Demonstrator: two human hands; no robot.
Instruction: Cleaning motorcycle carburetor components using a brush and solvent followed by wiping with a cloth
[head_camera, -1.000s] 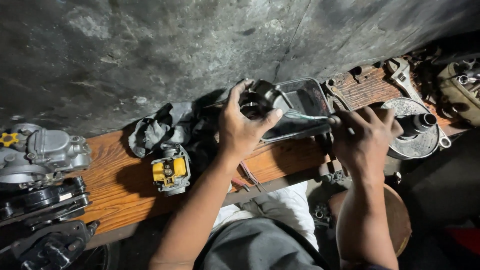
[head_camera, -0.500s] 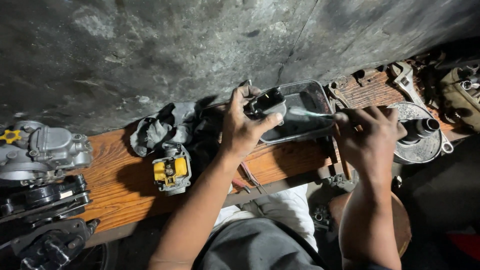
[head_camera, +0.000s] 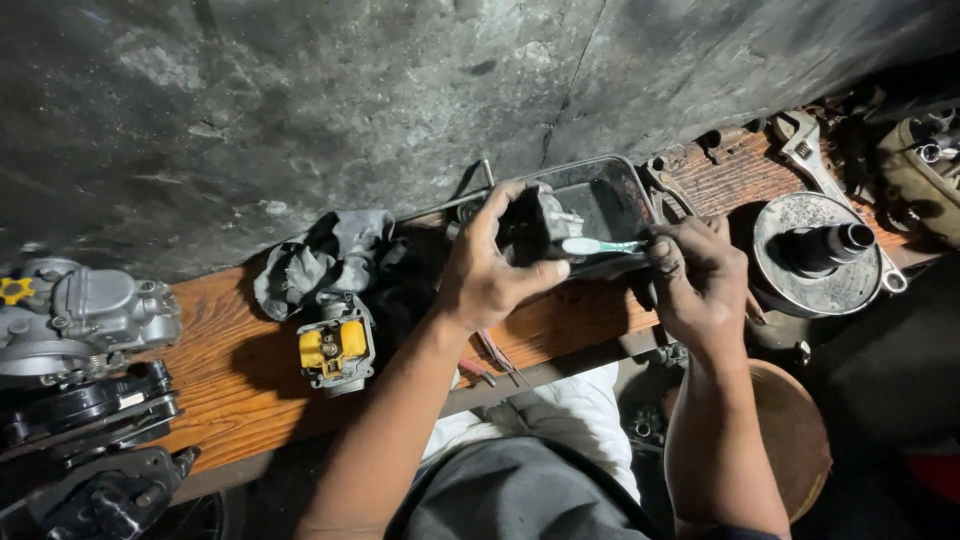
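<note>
Metal part (head_camera: 545, 225) gripped by left hand (head_camera: 490, 270); right hand (head_camera: 695, 275) apparently brushing it.

A worker is showing bare forearms with no sleeves reaching the wrists, the left hand (head_camera: 490, 275) and right hand (head_camera: 700, 280) both smeared with dark grease and going without gloves, rings or a watch. Toward six o'clock, the person is wearing grey trousers under a white garment.
</note>
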